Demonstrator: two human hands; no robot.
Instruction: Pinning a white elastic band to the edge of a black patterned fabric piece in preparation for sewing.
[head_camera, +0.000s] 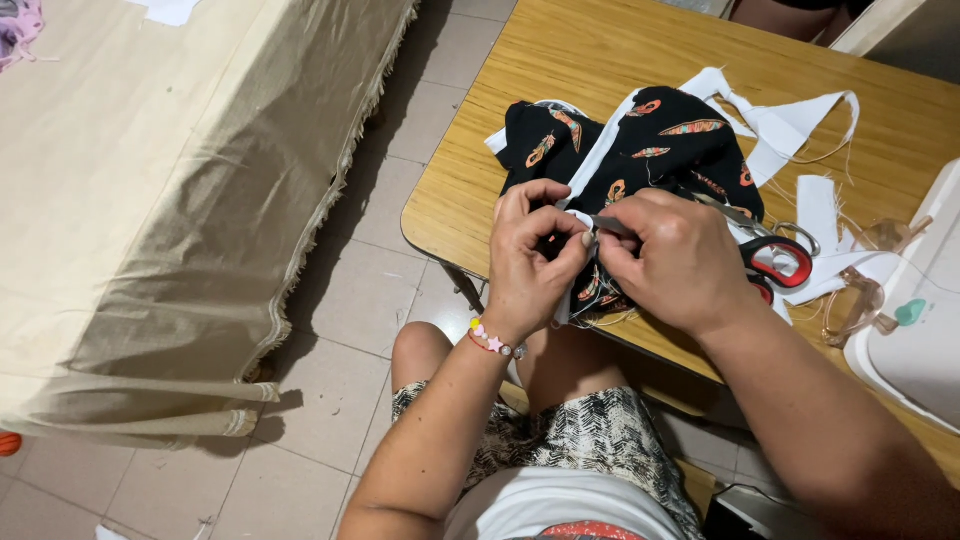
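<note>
A black fabric piece (650, 140) with orange leaf prints and a white edge band lies bunched on the wooden table (560, 60). My left hand (528, 265) pinches the fabric's white edge at the table's near side. My right hand (672, 262) holds a small thin metal tool (610, 225), its tip against that edge next to my left fingers. Both hands touch each other over the cloth. A beaded bracelet sits on my left wrist.
Red-handled scissors (785, 262) lie just right of my right hand. White fabric strips (790, 125) trail across the table. Clear-framed glasses (865, 290) and a white sewing machine (925, 320) stand at the right. A beige cloth-covered surface (150, 200) fills the left, tiled floor between.
</note>
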